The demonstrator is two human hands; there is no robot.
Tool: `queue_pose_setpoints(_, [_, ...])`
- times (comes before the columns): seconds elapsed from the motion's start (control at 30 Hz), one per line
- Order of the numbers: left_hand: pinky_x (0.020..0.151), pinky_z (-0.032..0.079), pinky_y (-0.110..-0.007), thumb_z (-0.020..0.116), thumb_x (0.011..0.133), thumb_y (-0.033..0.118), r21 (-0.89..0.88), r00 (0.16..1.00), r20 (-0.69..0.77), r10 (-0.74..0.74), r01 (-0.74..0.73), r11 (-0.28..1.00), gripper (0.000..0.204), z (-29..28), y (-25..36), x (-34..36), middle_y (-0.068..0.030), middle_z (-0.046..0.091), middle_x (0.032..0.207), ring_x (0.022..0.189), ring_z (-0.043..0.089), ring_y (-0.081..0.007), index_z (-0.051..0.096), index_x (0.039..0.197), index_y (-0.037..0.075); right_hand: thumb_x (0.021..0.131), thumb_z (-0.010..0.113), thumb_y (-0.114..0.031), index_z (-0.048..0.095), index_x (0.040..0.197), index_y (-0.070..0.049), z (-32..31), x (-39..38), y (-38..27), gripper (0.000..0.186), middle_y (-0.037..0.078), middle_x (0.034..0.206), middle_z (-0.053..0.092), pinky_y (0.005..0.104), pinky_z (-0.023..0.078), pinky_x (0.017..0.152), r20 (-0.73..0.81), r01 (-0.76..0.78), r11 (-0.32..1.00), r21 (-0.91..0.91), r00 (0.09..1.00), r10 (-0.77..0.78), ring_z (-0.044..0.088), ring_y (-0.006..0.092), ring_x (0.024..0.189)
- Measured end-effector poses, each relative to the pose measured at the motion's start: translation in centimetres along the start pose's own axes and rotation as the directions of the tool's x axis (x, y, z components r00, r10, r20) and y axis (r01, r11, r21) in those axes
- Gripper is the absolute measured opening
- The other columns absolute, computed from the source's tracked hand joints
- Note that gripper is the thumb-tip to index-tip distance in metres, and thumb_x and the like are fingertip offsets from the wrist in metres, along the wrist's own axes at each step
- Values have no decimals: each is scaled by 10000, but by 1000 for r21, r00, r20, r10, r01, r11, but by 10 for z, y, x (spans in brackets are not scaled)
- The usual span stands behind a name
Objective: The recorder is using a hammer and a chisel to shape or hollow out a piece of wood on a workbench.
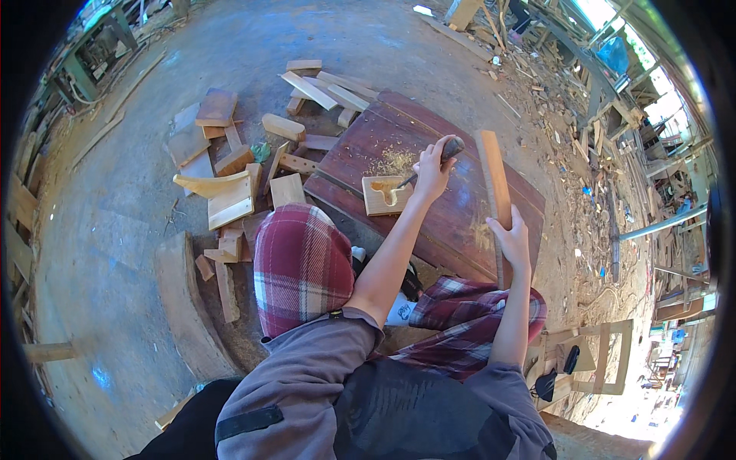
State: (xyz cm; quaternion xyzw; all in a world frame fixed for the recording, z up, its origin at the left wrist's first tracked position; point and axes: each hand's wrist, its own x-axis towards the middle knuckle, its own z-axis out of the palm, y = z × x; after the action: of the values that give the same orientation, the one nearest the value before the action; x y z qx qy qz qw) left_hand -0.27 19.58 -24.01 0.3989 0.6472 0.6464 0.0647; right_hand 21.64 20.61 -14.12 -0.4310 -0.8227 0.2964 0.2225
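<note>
My left hand [433,170] is closed around the dark handle of a chisel-like tool [452,148], whose thin blade reaches down to the right end of a carved cavity in a pale wooden block [378,200]. The block lies on a reddish-brown board [460,215], with wood shavings [392,162] just behind it. My right hand [509,234] grips a long, narrow wooden bar [492,169] near its lower part, standing at the board's right. Its top end rises beside the tool, apart from it.
Loose wood offcuts [228,201] are piled left of the board, and a curved plank [192,299] lies by my plaid-covered knee. Debris and scrap timber [598,138] run along the right side. A pale wooden frame [612,356] is at lower right, a green bench [80,65] at upper left.
</note>
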Motion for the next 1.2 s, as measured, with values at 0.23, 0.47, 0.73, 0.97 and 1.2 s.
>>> queue_pose_setpoints(0.23, [863, 433, -464, 654, 865, 27, -70, 997, -78, 1, -6, 998, 554, -3, -4, 4, -167, 581, 1065, 1009, 551, -369, 465, 1365, 174, 802, 732, -247, 588, 1112, -8, -3, 3, 1, 417, 97, 878, 666, 327, 479, 739, -7, 21, 1000, 13, 1000, -21, 615, 164, 796])
queue_pose_setpoints(0.47, [880, 428, -468, 650, 872, 36, -62, 999, -21, -37, 36, 997, 548, -5, -3, 2, -167, 571, 1087, 1020, 544, -375, 463, 1367, 176, 800, 733, -253, 587, 1116, -8, -7, 3, 4, 425, 98, 865, 660, 326, 477, 731, -16, 11, 1000, -14, 1000, -11, 611, 164, 788])
queue_pose_setpoints(0.73, [891, 425, -462, 649, 874, 40, -46, 999, -25, -44, 42, 998, 544, -5, 2, 3, -154, 566, 1102, 1029, 543, -364, 465, 1365, 185, 795, 731, -242, 583, 1132, -13, -5, 3, 5, 433, 94, 858, 654, 321, 474, 735, 28, 14, 1000, -12, 1000, -13, 601, 152, 784])
queue_pose_setpoints(0.97, [882, 426, -457, 649, 867, 28, -105, 999, -33, -27, 24, 994, 536, -5, -7, 3, -150, 578, 1088, 1023, 547, -362, 480, 1351, 182, 789, 730, -232, 586, 1126, -15, -4, 2, 1, 425, 85, 847, 641, 314, 467, 739, 38, 5, 1000, -8, 999, -5, 584, 146, 782])
queue_pose_setpoints(1.2, [879, 432, -457, 653, 863, 30, -68, 999, -32, -18, 16, 998, 535, -4, -9, 2, -158, 584, 1094, 1026, 548, -365, 479, 1349, 168, 790, 731, -229, 587, 1139, -14, -5, 2, 1, 435, 82, 864, 651, 313, 469, 750, 41, -1, 1000, -3, 999, 1, 591, 146, 793])
